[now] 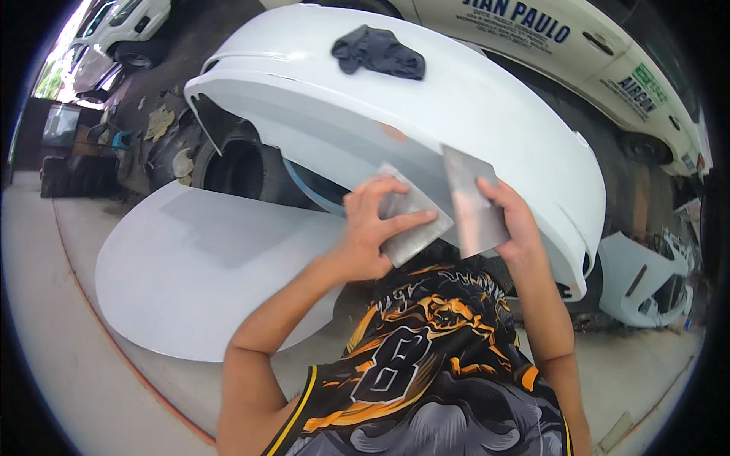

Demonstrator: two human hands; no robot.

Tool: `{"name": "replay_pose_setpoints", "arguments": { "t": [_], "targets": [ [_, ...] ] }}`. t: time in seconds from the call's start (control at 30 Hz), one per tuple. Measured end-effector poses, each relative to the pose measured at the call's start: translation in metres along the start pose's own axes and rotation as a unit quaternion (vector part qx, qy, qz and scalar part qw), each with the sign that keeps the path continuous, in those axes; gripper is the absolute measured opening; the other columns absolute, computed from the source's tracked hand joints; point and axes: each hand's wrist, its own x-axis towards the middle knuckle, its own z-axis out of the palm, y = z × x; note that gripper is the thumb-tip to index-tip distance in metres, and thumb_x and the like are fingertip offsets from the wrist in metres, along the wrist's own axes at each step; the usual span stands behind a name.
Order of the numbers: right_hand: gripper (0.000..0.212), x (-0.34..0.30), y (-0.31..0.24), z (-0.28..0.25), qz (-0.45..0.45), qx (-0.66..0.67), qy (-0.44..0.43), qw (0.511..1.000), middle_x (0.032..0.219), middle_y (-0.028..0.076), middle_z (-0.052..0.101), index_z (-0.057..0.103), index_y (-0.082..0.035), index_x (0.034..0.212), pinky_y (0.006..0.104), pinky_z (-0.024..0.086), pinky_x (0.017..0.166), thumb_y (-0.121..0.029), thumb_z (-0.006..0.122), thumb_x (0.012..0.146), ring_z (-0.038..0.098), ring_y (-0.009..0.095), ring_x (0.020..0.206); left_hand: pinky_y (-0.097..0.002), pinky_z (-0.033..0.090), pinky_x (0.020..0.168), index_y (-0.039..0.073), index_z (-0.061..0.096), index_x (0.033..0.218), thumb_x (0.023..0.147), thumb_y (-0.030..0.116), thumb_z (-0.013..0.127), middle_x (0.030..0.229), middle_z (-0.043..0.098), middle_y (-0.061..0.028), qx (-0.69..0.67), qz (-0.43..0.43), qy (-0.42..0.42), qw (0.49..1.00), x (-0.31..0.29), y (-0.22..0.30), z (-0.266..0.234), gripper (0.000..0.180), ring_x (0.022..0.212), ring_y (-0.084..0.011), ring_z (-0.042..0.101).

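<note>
head | sat on the wearer's head, left of a fisheye pair | looked steeply down past the patterned jersey and outward | fingers fell close, near mid-frame; white bumper curved just beyond; white car stood farther off, along the top | straight edges bent toward the rim

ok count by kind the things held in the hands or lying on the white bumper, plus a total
Flat grey plates: 2, one in the left hand, one in the right hand
Dark cloth: 1, on the white bumper
Total: 3
</note>
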Motion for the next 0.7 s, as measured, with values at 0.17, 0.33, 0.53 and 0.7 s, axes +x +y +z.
{"name": "replay_pose_setpoints", "arguments": {
  "t": [0.17, 0.33, 0.53, 0.7],
  "targets": [
    [0.046, -0.009, -0.048, -0.047, -0.172, -0.024, 0.029, 0.984, 0.118, 0.012, 0.071, 0.059, 0.002, 0.133, 0.0355, 0.059, 0.092, -0.022, 0.073, 0.097, 0.071, 0.020, 0.105, -0.0519, 0.027, 0.109, 0.034, 0.071, 0.135, 0.055, -0.002, 0.069, 0.140, 0.045, -0.0114, 0.078, -0.019, -0.026, 0.996, -0.014, -0.004, 0.005, 0.088, 0.139, -0.0403, 0.037],
    [0.045, -0.019, -0.037, -0.055, -0.155, -0.082, 0.065, 0.982, 0.120, 0.014, 0.071, 0.058, 0.003, 0.134, 0.0355, 0.058, 0.094, -0.017, 0.072, 0.096, 0.072, 0.021, 0.105, -0.0508, 0.026, 0.109, 0.033, 0.071, 0.135, 0.055, -0.004, 0.067, 0.138, 0.045, -0.0118, 0.091, 0.007, 0.015, 0.996, 0.003, 0.006, 0.008, 0.088, 0.138, -0.0405, 0.037],
    [0.045, -0.024, -0.016, -0.050, -0.155, -0.039, 0.048, 0.986, 0.123, 0.016, 0.069, 0.058, 0.005, 0.135, 0.0350, 0.058, 0.093, -0.014, 0.071, 0.097, 0.071, 0.021, 0.106, -0.0498, 0.026, 0.109, 0.032, 0.071, 0.135, 0.055, -0.004, 0.066, 0.137, 0.046, -0.0121, 0.078, 0.033, -0.003, 0.996, 0.018, 0.019, 0.011, 0.087, 0.138, -0.0404, 0.038],
    [0.044, -0.029, -0.015, -0.046, -0.164, -0.048, 0.048, 0.984, 0.122, 0.015, 0.069, 0.057, 0.006, 0.134, 0.0347, 0.057, 0.092, -0.014, 0.071, 0.097, 0.070, 0.019, 0.106, -0.0499, 0.026, 0.109, 0.032, 0.072, 0.134, 0.055, -0.003, 0.065, 0.137, 0.046, -0.0120, 0.083, 0.047, -0.028, 0.995, 0.026, 0.028, 0.011, 0.086, 0.138, -0.0404, 0.038]
  ]
}}
